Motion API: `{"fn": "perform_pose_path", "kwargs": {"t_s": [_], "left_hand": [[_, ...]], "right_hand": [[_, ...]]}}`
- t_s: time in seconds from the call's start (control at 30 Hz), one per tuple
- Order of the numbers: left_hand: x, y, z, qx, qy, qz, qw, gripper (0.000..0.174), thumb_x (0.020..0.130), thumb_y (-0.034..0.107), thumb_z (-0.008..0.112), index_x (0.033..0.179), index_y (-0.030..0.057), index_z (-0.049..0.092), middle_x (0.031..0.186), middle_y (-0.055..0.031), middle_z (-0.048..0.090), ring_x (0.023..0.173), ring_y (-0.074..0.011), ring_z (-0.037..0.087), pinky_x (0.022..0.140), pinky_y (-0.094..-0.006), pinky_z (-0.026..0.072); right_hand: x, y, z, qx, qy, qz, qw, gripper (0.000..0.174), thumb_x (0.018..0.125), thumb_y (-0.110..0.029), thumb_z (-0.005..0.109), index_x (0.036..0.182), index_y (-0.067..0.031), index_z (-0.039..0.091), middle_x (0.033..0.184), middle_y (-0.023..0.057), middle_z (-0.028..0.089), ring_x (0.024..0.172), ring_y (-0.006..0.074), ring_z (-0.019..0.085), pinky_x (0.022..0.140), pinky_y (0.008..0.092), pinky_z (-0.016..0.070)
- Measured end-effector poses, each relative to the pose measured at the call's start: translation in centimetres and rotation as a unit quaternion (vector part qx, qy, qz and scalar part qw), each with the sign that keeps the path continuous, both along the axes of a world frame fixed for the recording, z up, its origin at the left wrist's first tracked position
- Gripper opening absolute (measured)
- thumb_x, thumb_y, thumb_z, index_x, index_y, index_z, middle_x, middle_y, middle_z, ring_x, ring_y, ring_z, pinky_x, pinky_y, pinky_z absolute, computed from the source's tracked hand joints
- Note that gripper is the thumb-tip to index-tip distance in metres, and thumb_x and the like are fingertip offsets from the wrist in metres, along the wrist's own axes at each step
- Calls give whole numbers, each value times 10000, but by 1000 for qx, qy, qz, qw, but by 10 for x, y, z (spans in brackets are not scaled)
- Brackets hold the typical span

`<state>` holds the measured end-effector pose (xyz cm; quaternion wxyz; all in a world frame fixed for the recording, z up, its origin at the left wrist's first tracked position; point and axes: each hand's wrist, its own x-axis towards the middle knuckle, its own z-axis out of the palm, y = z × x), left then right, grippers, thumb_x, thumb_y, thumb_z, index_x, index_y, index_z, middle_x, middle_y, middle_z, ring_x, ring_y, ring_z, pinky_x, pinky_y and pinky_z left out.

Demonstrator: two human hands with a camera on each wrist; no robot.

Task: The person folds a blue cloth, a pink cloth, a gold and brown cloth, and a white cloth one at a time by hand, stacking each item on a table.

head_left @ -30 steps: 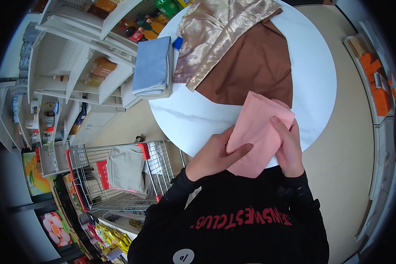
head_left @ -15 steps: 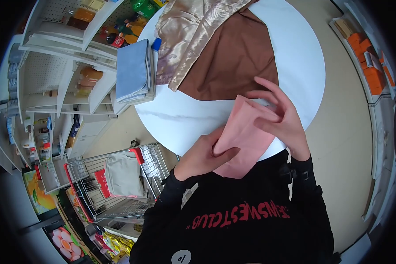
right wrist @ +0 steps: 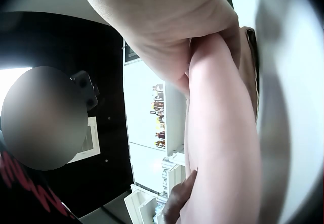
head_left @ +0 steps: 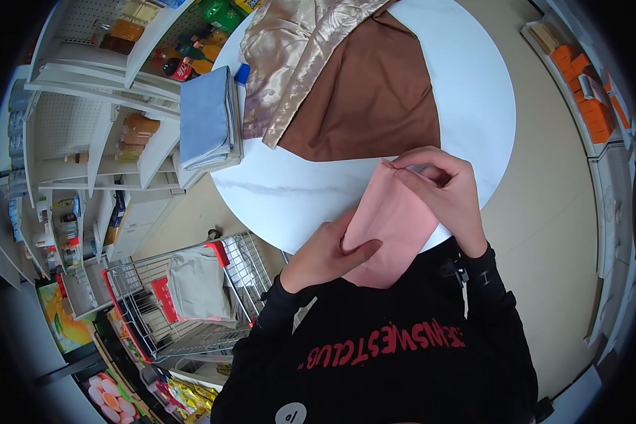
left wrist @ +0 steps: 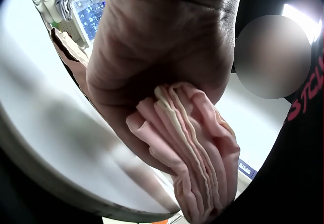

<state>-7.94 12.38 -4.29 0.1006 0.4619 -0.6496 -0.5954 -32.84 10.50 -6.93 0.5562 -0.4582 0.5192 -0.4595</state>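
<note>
A pink folded cloth is held in front of the body, over the near edge of the round white table. My left hand grips its left side, thumb lying across the top face. At the far corner, my right hand pinches the cloth between thumb and fingers. Several stacked layers of the pink cloth show below the palm in the left wrist view. Beyond the hands, a brown cloth lies spread on the table, partly under a shiny gold patterned cloth.
A stack of folded cloths, blue on top, sits at the table's left edge. Left of me stands a shopping cart with folded grey cloth inside. White shelves with bottles line the left; orange boxes are at right.
My right hand let go of the pink cloth's right side, spread its fingers, then pinched the far corner. The left hand kept its grip. The head view shifted slightly.
</note>
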Motion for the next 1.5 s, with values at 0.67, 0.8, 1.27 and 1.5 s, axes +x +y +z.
{"fn": "perform_pose_path", "kwargs": {"t_s": [0.67, 0.8, 1.27, 1.5], "left_hand": [[109, -76, 71, -183, -37, 369, 911, 477, 987, 251, 813, 1288, -82, 651, 1156, -126, 772, 980, -153, 745, 863, -309, 605], [171, -147, 77, -191, -31, 389, 900, 528, 1026, 331, 764, 1300, -103, 643, 1116, -97, 765, 919, -130, 733, 801, -276, 585], [215, -183, 44, -216, 26, 385, 897, 491, 1075, 296, 701, 1382, -81, 635, 1092, -62, 751, 919, -94, 693, 814, -249, 546], [218, -192, 36, -273, -264, 306, 873, 450, 1091, 242, 654, 1456, -17, 610, 1237, -138, 741, 1047, -176, 711, 914, -326, 558]], "right_hand": [[-10, -15, -33, -69, -61, -64, 994, 208, 1085, -52, 561, 1243, -1, 687, 1160, 40, 701, 919, 110, 676, 762, 259, 514], [-3, -15, -30, -77, -7, -70, 995, 173, 1081, -31, 559, 1188, -7, 692, 1169, 32, 691, 909, 110, 676, 758, 252, 515], [-3, -17, -32, -109, 73, -51, 990, 195, 1046, 44, 537, 1137, 2, 704, 1184, 39, 662, 904, 104, 666, 754, 240, 521], [0, -17, -30, -106, 82, -60, 989, 220, 1032, 63, 515, 1119, 2, 708, 1179, 37, 663, 901, 105, 666, 751, 238, 521]]}}
